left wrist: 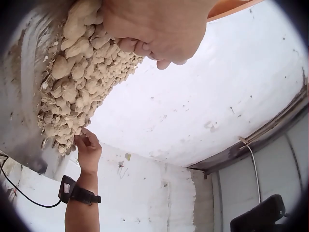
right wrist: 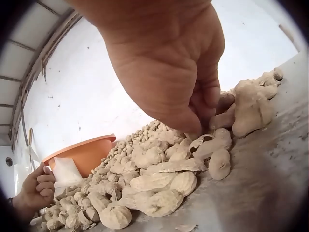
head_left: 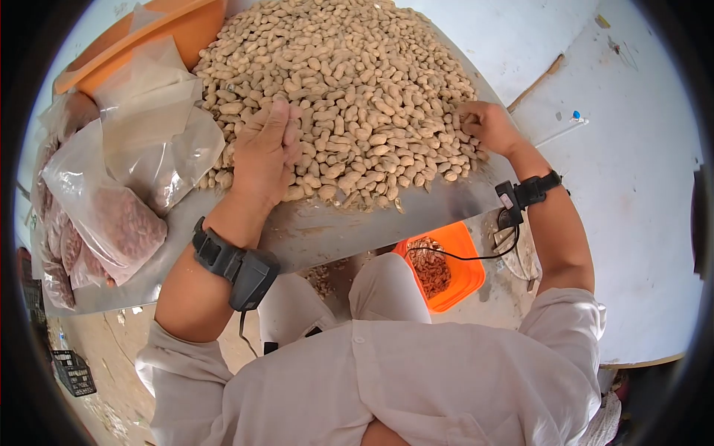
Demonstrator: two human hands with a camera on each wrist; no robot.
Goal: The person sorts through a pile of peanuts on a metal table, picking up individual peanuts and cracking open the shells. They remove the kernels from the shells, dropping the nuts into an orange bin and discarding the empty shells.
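Unshelled peanuts [head_left: 357,97] lie in a large heap on a metal surface [head_left: 320,230]. My left hand [head_left: 262,152] is over the heap's left side, thumb up; its fingers look curled in the right wrist view [right wrist: 37,189], and nothing shows in them. At the heap's right edge my right hand [head_left: 491,128] reaches down among the peanuts. Seen in the right wrist view, the thumb and fingers of that hand [right wrist: 178,72] come together on a peanut at the pile's edge, their tips partly hidden.
Clear bags of reddish kernels [head_left: 126,230] lie left of the heap, below an orange basin [head_left: 178,30]. An orange container [head_left: 467,256] with kernels and shell bits stands below the metal edge, near the knees. A black crate [head_left: 74,373] is at the lower left.
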